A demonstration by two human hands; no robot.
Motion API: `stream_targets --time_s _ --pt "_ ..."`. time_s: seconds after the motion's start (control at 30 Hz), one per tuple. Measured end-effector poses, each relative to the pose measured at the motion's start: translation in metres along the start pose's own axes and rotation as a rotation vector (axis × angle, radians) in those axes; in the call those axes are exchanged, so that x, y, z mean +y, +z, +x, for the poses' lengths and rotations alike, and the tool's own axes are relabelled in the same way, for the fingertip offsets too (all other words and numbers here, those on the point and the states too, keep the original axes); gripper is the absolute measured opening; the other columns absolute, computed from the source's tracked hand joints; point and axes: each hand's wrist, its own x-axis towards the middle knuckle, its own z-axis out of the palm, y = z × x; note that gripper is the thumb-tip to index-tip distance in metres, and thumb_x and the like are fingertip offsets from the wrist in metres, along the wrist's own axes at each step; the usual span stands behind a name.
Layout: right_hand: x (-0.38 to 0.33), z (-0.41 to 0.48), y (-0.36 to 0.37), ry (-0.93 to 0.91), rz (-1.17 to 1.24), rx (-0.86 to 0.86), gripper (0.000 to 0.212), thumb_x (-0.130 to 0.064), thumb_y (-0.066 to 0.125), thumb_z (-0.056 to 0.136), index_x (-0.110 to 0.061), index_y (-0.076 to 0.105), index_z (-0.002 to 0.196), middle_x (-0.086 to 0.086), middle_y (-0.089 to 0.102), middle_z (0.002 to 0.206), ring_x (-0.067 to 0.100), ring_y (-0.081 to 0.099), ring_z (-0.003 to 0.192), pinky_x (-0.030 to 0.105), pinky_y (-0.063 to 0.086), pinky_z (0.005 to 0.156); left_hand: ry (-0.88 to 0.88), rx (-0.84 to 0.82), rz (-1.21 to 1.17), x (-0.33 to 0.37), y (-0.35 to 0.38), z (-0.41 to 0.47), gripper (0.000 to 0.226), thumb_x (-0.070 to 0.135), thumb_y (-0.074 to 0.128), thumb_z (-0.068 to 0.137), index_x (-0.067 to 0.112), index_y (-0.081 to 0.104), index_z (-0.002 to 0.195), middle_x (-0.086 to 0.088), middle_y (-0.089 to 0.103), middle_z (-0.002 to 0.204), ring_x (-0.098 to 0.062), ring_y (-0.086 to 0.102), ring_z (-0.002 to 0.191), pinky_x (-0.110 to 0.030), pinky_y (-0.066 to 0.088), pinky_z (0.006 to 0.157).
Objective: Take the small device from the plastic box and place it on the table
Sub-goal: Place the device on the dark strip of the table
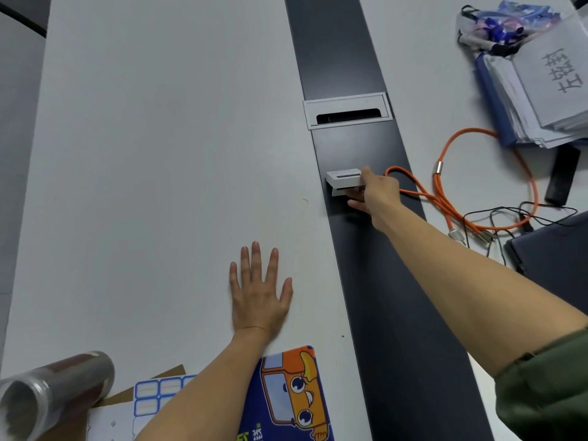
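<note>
A small white device [342, 177] with a thin slot on top sits over the dark centre strip [375, 249] of the table. My right hand [374, 194] reaches out and grips the device's right end, fingers curled under and behind it. Whether the device rests on the strip or hangs just above it I cannot tell. My left hand [259, 291] lies flat, palm down, fingers spread, on the white tabletop [159, 154] and holds nothing. No plastic box is in view.
A grey cable hatch [346, 109] is set in the strip beyond the device. An orange cable [445, 198], thin black wires [509, 214] and a paper stack [547, 100] lie at right. A cartoon-printed blue pad [286, 396], label sheets [149, 396] and a film roll [51, 393] lie near me.
</note>
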Motion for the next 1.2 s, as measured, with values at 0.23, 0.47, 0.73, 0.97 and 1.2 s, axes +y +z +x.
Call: stream_targets --time_s 0.23,0.47,0.73,0.97,1.2 --pt "0.028 -0.015 -0.025 -0.094 -0.326 0.017 0.026 -0.031 0.049 0.101 -0.008 0.061 0.106 0.010 0.065 0.096 0.029 0.068 0.098 0.044 0.059 0.086 0.009 0.004 -0.018 0.000 -0.004 0.000 0.066 0.054 0.019 0.095 0.026 0.018 0.154 -0.009 0.008 0.164 -0.027 0.003 0.151 -0.049 0.006 0.121" --pt "0.051 -0.083 -0.056 -0.438 -1.023 -0.145 0.035 -0.026 0.050 0.100 -0.009 0.059 0.129 0.011 0.066 0.124 0.028 0.063 0.110 0.042 0.051 0.096 0.079 -0.365 0.010 -0.003 -0.050 0.010 0.061 0.043 0.024 0.101 0.022 0.006 0.155 -0.013 -0.005 0.163 -0.032 -0.003 0.150 -0.049 0.008 0.120" --pt "0.035 -0.190 -0.057 -0.670 -1.259 -0.114 0.034 -0.030 0.049 0.097 -0.015 0.061 0.124 0.011 0.067 0.119 0.031 0.062 0.105 0.042 0.052 0.089 0.117 -0.339 -0.064 0.000 -0.163 -0.045 0.043 0.034 0.041 0.099 0.014 0.047 0.137 -0.011 0.051 0.138 -0.030 0.052 0.122 -0.039 0.043 0.096" --pt "0.035 -0.294 -0.064 -0.913 -1.344 0.012 0.024 -0.026 0.051 0.093 -0.010 0.069 0.096 0.010 0.070 0.096 0.031 0.062 0.086 0.033 0.047 0.068 0.163 -0.088 0.048 -0.029 -0.245 -0.140 0.040 0.034 0.044 0.099 0.014 0.052 0.132 -0.011 0.057 0.132 -0.030 0.056 0.115 -0.036 0.044 0.088" --pt "0.043 -0.423 -0.058 -1.070 -1.343 0.059 0.029 -0.027 0.052 0.094 -0.007 0.069 0.108 0.013 0.069 0.106 0.034 0.065 0.095 0.037 0.052 0.080 0.093 0.104 0.061 -0.082 -0.322 -0.262 0.037 0.033 0.047 0.097 0.017 0.055 0.130 -0.011 0.057 0.129 -0.031 0.057 0.113 -0.035 0.043 0.086"
